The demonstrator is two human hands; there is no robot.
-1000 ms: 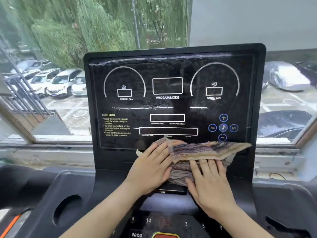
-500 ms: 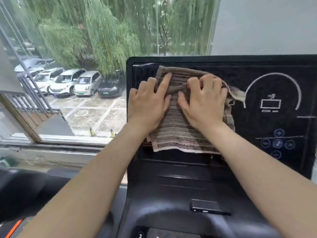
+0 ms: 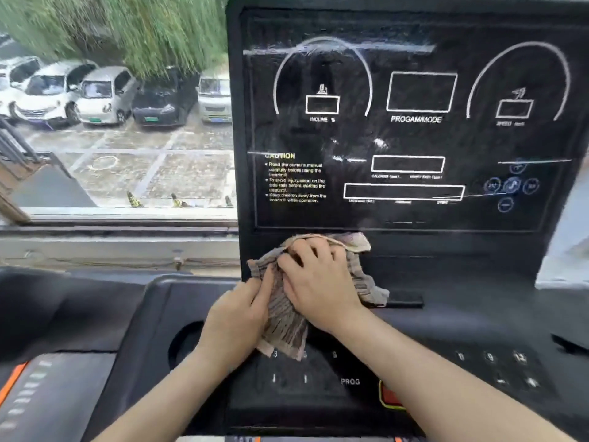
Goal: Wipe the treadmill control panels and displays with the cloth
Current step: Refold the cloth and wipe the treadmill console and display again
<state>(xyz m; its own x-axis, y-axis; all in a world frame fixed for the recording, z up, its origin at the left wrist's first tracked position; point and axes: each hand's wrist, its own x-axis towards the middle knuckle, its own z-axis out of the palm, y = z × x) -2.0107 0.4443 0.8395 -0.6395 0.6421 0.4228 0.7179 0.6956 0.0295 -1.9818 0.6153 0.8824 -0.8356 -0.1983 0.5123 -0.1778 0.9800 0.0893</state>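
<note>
Keypad: nearest to me, the low keypad [image 3: 350, 381] lies flat with pale numbers and "PROG" on it. A red button [image 3: 390, 400] sits at its near right, and a round hole [image 3: 185, 342] is sunk in the tray to its left.

Left hand: my left hand [image 3: 234, 317] rests just beyond the keypad's left part. Its fingers [image 3: 264, 282] are curled at the cloth's left edge and seem to pinch it.

Right hand: my right hand [image 3: 318, 283] is a little farther and to the right, touching the left one. Its fingers [image 3: 306, 250] are bent into the bunched fabric, gripping it and pressing it on the black ledge.

Cloth: the striped cloth [image 3: 285, 327] is crumpled under both hands. Its near tail hangs over the keypad's top numbers, and its far fold reaches almost to the screen's lower frame.

What the next stroke turns on: the display [image 3: 414, 138] stands upright straight beyond my hands, with its long side running left to right. My right hand is the nearer one to it. The cloth sits below the display's left half, so I judge the wide right part is the longer reach.

Display: dark, unlit, with pale smears across the glass. I would say it needs more passes.

Beyond, left: a window [image 3: 127, 215], parked cars [image 3: 95, 94] and trees [image 3: 143, 27].
</note>
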